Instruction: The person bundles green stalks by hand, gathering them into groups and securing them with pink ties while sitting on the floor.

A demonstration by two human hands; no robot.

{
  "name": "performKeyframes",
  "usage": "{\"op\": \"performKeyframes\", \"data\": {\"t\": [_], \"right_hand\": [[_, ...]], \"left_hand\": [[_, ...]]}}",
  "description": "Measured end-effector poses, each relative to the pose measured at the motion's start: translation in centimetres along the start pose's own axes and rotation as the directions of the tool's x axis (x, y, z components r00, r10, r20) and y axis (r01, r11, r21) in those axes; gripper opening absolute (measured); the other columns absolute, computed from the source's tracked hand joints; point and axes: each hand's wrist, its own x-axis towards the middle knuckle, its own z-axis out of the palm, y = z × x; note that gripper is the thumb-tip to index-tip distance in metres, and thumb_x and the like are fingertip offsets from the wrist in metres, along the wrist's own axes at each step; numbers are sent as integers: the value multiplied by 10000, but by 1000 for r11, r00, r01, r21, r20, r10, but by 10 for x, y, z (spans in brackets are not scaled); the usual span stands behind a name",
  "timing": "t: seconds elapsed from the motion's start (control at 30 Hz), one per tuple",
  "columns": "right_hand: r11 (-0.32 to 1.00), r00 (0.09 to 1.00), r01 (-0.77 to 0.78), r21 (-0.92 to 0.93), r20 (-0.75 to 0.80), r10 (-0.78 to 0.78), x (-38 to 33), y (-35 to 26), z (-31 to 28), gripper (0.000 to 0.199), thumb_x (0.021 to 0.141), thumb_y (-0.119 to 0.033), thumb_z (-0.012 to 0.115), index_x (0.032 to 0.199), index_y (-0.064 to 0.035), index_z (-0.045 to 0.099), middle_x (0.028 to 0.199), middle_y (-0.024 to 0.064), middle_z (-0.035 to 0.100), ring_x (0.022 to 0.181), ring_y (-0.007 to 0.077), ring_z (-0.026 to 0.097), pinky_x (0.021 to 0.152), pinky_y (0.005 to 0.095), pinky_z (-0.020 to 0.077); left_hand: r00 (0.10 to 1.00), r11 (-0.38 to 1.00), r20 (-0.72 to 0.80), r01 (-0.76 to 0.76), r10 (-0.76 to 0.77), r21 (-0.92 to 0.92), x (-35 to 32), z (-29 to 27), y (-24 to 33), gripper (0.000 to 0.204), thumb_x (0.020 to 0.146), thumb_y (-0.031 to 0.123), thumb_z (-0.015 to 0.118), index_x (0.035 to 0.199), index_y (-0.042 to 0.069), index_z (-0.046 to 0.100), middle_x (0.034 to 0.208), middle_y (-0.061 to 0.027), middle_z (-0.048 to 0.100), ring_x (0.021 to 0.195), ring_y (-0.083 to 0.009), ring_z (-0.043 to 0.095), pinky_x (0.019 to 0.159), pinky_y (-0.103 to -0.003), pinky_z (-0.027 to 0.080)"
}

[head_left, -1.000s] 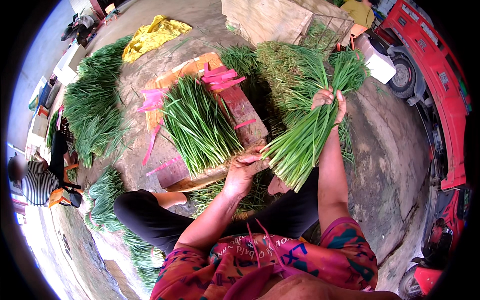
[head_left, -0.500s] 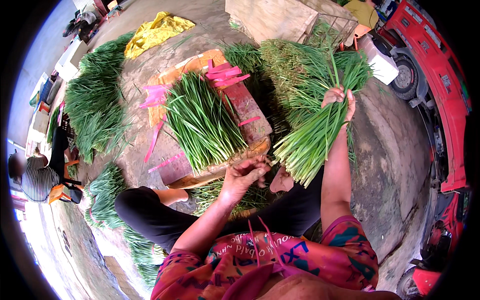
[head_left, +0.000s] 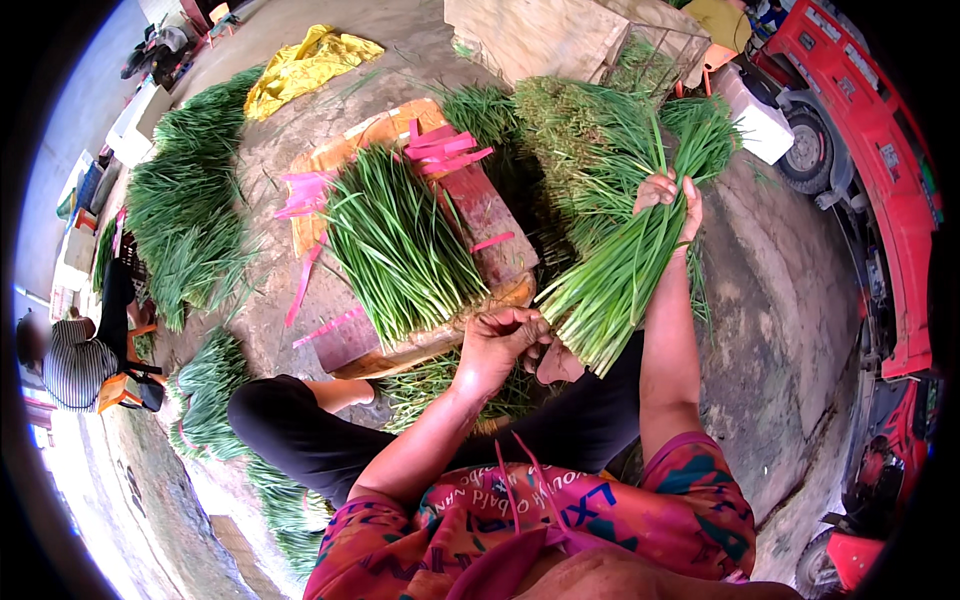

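My right hand [head_left: 666,200] is closed around a bunch of green chives [head_left: 622,272], its pale stem ends pointing down toward my lap. At the left edge of those stem ends my left hand [head_left: 503,345] has its thumb and fingers pinched together; what is between them is too small to make out. Left of the bunch, a thick pile of chives [head_left: 405,245] lies on a low wooden stand [head_left: 492,215]. Pink strips [head_left: 446,150] lie at the stand's far end and hang over its sides.
A heap of untidy chives [head_left: 570,130] lies beyond my right hand. Long rows of chives [head_left: 190,190] cover the floor at left, near a yellow sack [head_left: 312,70]. A seated person [head_left: 78,362] is at far left. A red truck [head_left: 865,150] stands at right.
My left hand has moved slightly right, and its fingers now touch the stem ends. The bunch in my right hand has shifted slightly left.
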Motion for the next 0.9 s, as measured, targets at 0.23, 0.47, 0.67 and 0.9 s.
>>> {"op": "performKeyframes", "data": {"t": [0.23,0.47,0.67,0.9], "right_hand": [[989,991,127,-70,-44,-130,-4,-12,8,181,768,-186,570,852,-34,519,720,-2,452,659,103,443,655,236,428],[975,982,187,119,-18,-186,-18,-35,15,135,763,-149,586,801,-28,538,725,-10,485,668,90,472,648,220,439],[982,985,171,75,-36,-169,-11,-25,13,154,752,-158,586,810,-23,537,704,-3,486,643,113,468,662,254,439],[994,999,21,107,26,-24,-1,-6,9,170,792,-196,544,863,-42,528,712,-11,467,663,112,457,713,306,457]], "left_hand": [[995,996,-93,-49,42,-76,-12,-14,0,60,797,52,577,784,9,617,614,-44,589,424,-71,464,359,-188,344],[890,-231,-286,214,-354,949,-67,-167,-105,578,709,379,643,1124,8,488,925,-191,613,838,-304,608,720,-414,477],[921,-38,-119,113,-370,993,-71,-146,-70,253,698,288,571,767,54,636,747,-202,604,731,-322,605,644,-413,486],[982,998,182,52,-48,-18,-8,-9,-16,345,827,55,559,1146,-17,447,1078,-157,546,732,-188,609,621,-287,534]]}}
